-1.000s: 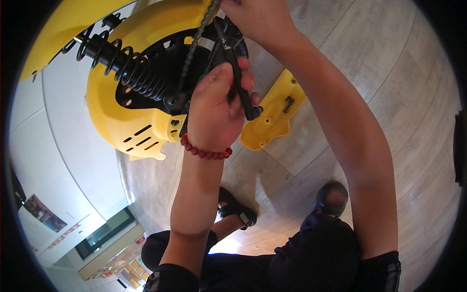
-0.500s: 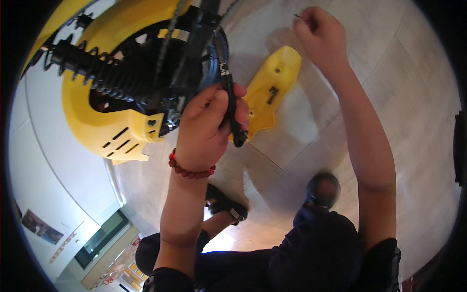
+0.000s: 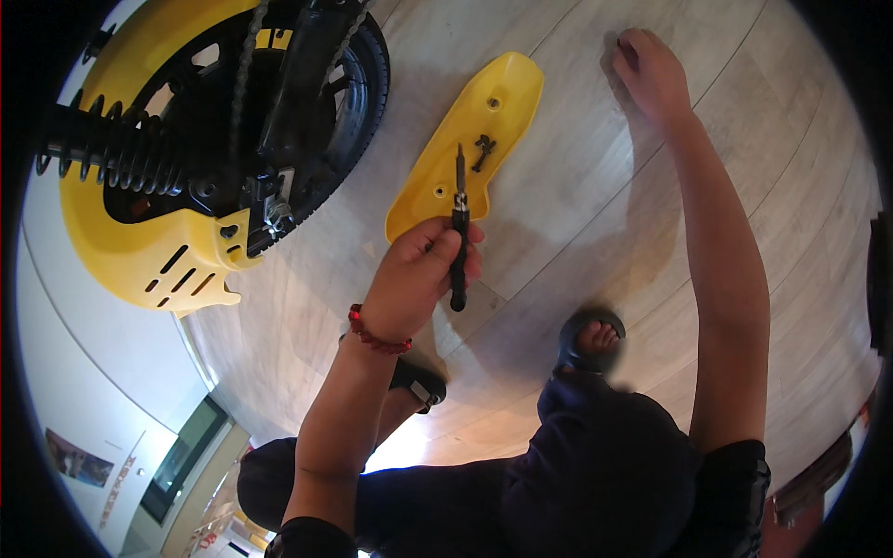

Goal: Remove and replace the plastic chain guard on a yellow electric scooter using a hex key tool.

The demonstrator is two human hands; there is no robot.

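Observation:
My left hand (image 3: 416, 272) grips a screwdriver (image 3: 459, 284) by its black handle, the metal shaft pointing up and away from me. Past its tip lies a long yellow plastic cover (image 3: 510, 82) on the floor, hollow side up, with several small black screws (image 3: 484, 152) in it. My right hand (image 3: 657, 82) is at the upper right, low over the floor, to the right of the cover. Its fingers are bent together; whatever they hold, if anything, is too small or hidden to make out.
At the upper left stands a machine with a black-tyred wheel (image 3: 379, 88), a chain (image 3: 244, 79), a coil-spring shock absorber (image 3: 116, 149) and a slotted yellow guard (image 3: 177, 256). My sandalled feet rest on the wood-look floor (image 3: 549, 251). A white wall is at the left.
My left hand has drawn the screwdriver back from the machine, toward me. My right hand, which pinched a small dark piece, has moved right and down toward the floor. The view has shifted right.

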